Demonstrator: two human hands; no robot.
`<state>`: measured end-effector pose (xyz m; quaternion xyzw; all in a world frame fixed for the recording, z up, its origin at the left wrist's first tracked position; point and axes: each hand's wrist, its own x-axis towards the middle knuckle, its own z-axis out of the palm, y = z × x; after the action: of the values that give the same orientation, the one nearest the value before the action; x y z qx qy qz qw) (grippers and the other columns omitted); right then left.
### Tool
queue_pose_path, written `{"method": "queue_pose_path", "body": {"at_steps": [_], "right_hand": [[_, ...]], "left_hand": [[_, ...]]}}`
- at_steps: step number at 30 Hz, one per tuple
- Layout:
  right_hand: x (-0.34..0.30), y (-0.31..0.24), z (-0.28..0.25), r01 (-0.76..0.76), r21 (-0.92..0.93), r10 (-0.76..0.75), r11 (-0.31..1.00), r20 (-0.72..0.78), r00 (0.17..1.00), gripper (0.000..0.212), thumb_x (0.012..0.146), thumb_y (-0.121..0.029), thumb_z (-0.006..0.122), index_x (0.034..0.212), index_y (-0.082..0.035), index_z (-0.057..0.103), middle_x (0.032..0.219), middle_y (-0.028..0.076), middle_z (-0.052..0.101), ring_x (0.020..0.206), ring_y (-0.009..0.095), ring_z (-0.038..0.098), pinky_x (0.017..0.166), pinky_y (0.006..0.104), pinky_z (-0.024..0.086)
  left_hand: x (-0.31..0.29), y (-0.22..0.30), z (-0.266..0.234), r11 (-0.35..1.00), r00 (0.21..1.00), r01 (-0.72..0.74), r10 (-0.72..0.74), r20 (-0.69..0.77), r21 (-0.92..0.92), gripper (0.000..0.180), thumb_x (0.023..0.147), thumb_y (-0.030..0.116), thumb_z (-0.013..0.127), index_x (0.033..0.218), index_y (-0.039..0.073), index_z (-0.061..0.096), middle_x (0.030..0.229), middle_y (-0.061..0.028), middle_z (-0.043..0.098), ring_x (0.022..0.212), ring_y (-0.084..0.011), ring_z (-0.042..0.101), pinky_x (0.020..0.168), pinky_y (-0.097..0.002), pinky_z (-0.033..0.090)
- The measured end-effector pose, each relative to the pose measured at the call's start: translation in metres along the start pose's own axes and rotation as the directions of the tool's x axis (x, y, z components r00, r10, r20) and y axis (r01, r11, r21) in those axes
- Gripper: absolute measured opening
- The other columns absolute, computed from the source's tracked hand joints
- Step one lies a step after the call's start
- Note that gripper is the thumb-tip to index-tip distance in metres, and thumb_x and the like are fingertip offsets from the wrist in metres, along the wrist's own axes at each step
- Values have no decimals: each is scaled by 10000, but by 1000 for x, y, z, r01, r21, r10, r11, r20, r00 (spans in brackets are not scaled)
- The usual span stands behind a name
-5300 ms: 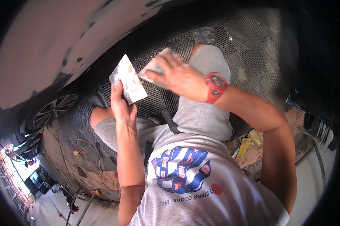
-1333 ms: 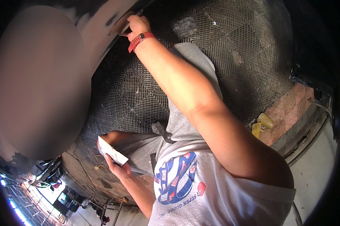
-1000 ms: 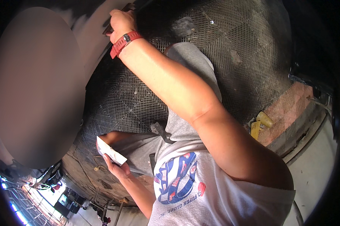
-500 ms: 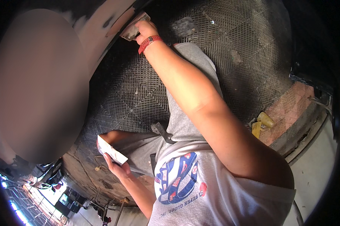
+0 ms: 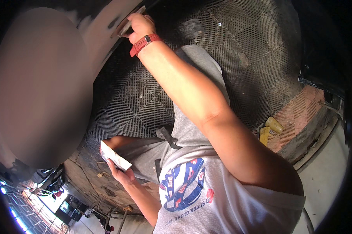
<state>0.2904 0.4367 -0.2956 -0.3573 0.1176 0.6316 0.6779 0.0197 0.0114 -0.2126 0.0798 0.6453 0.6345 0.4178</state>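
The right hand is clamped on a thin flat tool, held up at the lower edge of a pinkish-grey vehicle panel, beyond the upper left edge of the black floor mat; whether the tool touches the panel cannot be told. The left hand grips a white plate, thumb on its face, over the mat's lower left edge, beside the bent leg. Lettering shows on the pale T-shirt: small words on red patches within a blue shoe print, and a dark line below. A yellow cup and a yellow piece lie by the mat's lower right edge, just beside each other.
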Motion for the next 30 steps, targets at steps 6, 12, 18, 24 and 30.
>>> {"method": "queue_pose_path", "body": {"at_steps": [6, 12, 18, 24, 30], "right_hand": [[-39, -12, 16, 91, -146, -78, 985, 94, 992, 422, 944, -24, 629, 1334, 36, 479, 1303, 233, 591, 1161, 334, 645, 939, 562, 571], [-131, -4, -91, 323, -650, -75, 688, 379, 922, 663, 938, 13, 601, 1539, 50, 323, 1395, 231, 595, 1245, 287, 632, 1068, 395, 511], [-209, -33, -116, 905, -424, 285, -32, 864, 415, 576, 914, 4, 536, 1448, -205, 585, 1454, 111, 576, 1391, 339, 504, 1214, 554, 317], [-237, -23, -127, 989, -107, 485, -104, 863, 144, 373, 934, -168, 575, 1278, -240, 697, 1295, 75, 579, 1393, 351, 468, 1178, 744, 242], [-245, -54, -99, 1000, 21, 489, -17, 872, -10, 434, 956, -193, 563, 1357, -334, 650, 1394, 75, 552, 1456, 343, 436, 1200, 784, 148]], "left_hand": [[6, 2, 5, 1000, 1000, 18, -18, 5, 14, 414, 1073, 312, 608, 1362, 16, 607, 1240, -77, 723, 1083, -181, 716, 919, -332, 606], [9, 7, 32, 1000, 992, 16, -18, 125, 22, 418, 1079, 282, 592, 1394, 7, 572, 1275, -105, 703, 1118, -207, 706, 972, -363, 596], [16, -11, 118, 933, 947, -134, 21, 322, 333, 440, 1070, 201, 608, 1451, 13, 493, 1355, -99, 630, 1203, -183, 633, 1042, -326, 499], [34, -24, 142, 959, 939, -235, 181, 294, 161, 364, 1099, 205, 538, 1411, 22, 512, 1324, -114, 658, 1206, -228, 659, 1040, -402, 537], [57, -32, 117, 991, 970, 123, -109, 218, -48, 438, 1122, 321, 435, 1435, 22, 503, 1309, -176, 663, 1209, -318, 663, 1060, -477, 549]]}}
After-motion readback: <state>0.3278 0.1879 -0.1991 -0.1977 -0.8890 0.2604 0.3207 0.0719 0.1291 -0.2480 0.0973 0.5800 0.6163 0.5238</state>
